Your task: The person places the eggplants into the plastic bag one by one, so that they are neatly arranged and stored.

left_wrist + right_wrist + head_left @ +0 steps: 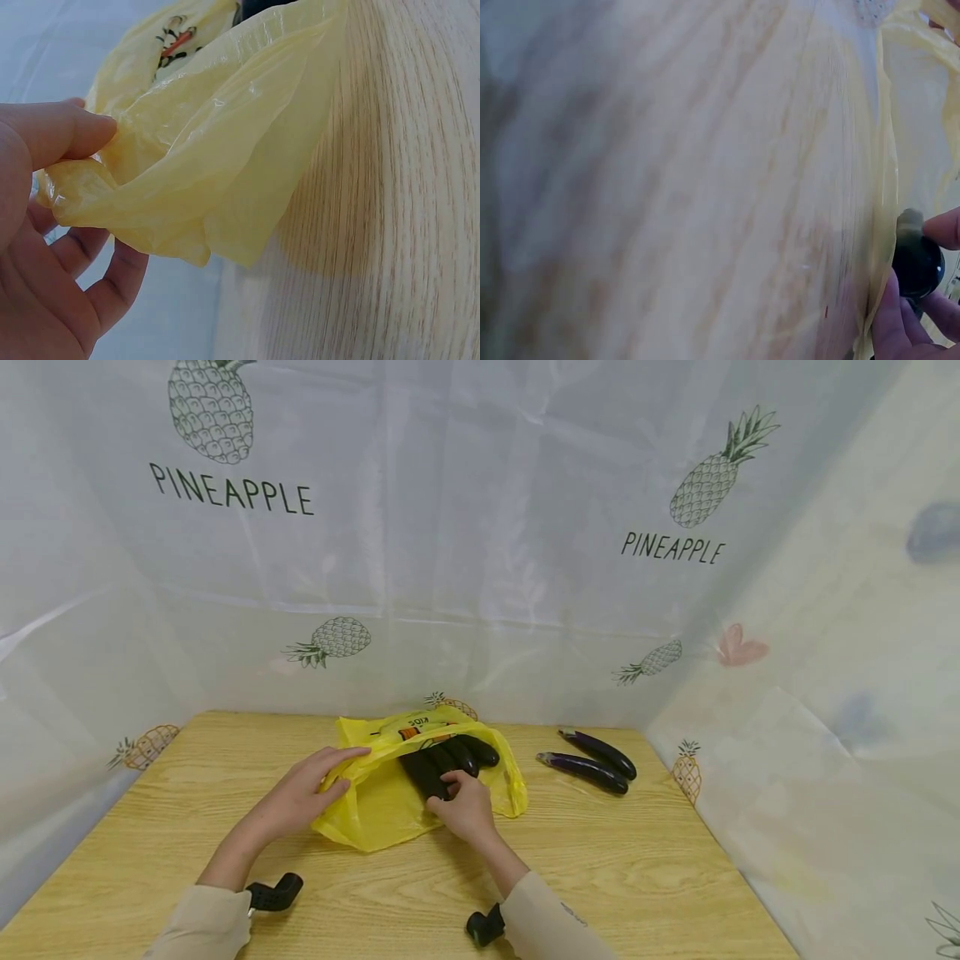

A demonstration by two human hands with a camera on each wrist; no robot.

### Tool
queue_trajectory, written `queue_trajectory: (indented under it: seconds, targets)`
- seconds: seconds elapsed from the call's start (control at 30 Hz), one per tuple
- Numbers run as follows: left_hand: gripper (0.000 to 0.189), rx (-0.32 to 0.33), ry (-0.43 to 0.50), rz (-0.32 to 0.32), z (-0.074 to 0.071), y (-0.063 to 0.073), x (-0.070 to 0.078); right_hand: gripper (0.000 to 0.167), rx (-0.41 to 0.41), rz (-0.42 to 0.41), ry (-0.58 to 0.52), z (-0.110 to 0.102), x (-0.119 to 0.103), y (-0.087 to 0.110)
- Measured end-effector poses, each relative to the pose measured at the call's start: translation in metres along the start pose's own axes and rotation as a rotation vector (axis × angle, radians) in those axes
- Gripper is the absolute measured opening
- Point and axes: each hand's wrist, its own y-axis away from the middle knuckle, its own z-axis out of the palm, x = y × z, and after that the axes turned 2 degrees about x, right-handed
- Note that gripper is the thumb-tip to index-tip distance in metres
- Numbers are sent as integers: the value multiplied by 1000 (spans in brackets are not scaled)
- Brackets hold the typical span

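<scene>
A yellow plastic bag (390,818) lies on the table with its mouth spread toward me. My left hand (300,789) pinches the bag's rim at the left side; the left wrist view shows thin film (217,165) between the thumb and fingers of that hand (52,210). Several dark purple eggplants (457,756) lie side by side inside the bag. At the mouth, my right hand (468,810) grips the near end of the leftmost eggplant (422,775). In the right wrist view, thumb and fingers surround the eggplant's rounded dark end (919,266).
Two more eggplants, one nearer (585,771) and one behind it (600,752), lie on the wooden table (615,868) to the right of the bag. A pineapple-printed sheet (465,552) hangs behind the table and along its sides.
</scene>
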Motion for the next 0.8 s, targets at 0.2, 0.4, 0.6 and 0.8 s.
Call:
queue_trajectory:
  seconds: [0.2, 0.4, 0.6, 0.8]
  targets:
    - [55, 3, 2, 4, -1, 1, 0, 43, 23, -14, 13, 5, -1, -3]
    - [55, 3, 8, 6, 0, 3, -1, 42, 37, -16, 53, 11, -2, -8]
    - [55, 6, 8, 11, 0, 1, 0, 41, 56, -10, 57, 13, -2, -13]
    - [56, 5, 1, 11, 1, 0, -1, 39, 68, -7, 55, 16, -1, -17]
